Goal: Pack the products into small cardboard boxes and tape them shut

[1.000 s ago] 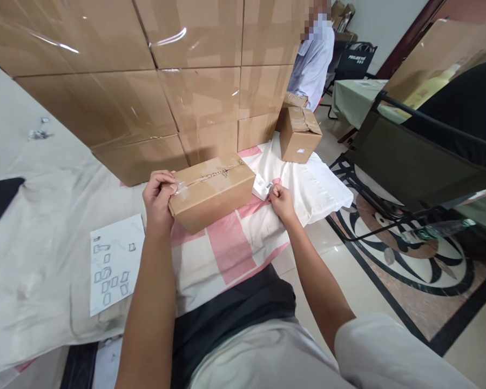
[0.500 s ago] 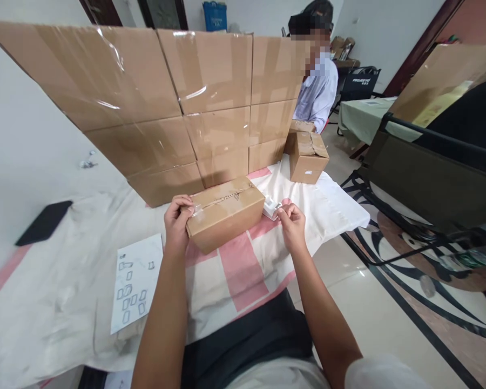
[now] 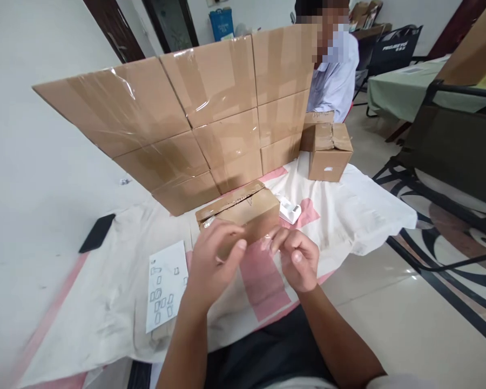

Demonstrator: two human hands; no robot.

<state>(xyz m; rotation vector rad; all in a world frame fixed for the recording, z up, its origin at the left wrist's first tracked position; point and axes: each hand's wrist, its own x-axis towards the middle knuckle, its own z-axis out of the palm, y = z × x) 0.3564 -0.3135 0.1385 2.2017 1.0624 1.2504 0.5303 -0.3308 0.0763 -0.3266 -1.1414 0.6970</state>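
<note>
Low carton [image 3: 261, 210] partly behind the left hand [image 3: 218, 259], person's head [image 3: 328, 21] pixelated, dark chair [image 3: 461, 135] cut off at right

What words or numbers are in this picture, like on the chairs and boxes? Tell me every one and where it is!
"PROJECT", with unclear letters after it: black folding chair; the smaller line below is unreadable.
Too blurred: label on the blue plastic bin.
Too small: white sticker on the small brown cardboard box.
Too faint: dark print on the brown carton behind it.
</note>
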